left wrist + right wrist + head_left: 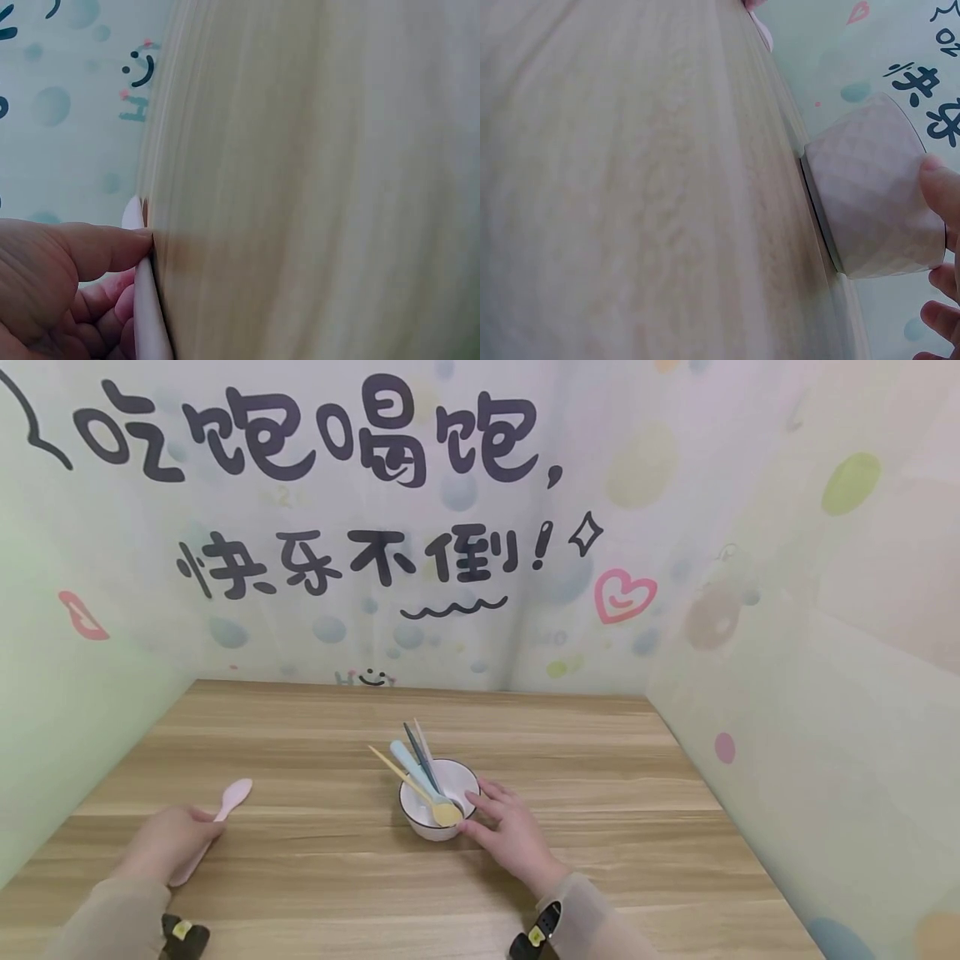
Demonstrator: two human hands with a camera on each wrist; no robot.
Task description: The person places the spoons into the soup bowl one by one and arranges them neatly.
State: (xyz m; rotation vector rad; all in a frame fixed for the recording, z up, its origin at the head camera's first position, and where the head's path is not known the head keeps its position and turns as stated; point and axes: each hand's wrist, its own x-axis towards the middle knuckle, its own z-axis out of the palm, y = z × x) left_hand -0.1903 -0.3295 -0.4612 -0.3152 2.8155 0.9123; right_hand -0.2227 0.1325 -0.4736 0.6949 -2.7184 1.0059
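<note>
A pale pink spoon [237,793] lies on the wooden table at the left, its head pointing away. My left hand [169,842] pinches its handle between thumb and fingers; the left wrist view shows the thumb on the pink handle [150,315] right at the tabletop. A white bowl with a dark rim [429,832] stands near the middle. Inside it lean a yellow spoon [446,814], a light blue handle [405,758], a dark handle and a pale pinkish one. My right hand [513,837] holds the bowl's right side at the rim, thumb nearest me. The right wrist view shows the bowl's faceted outer wall [877,195].
The wood-grain table [337,910] meets a patterned back wall [480,652] with dark lettering. Side walls rise along its left and right edges. Both wrists wear small dark devices on straps [536,933]. The spoon and the bowl stand well apart.
</note>
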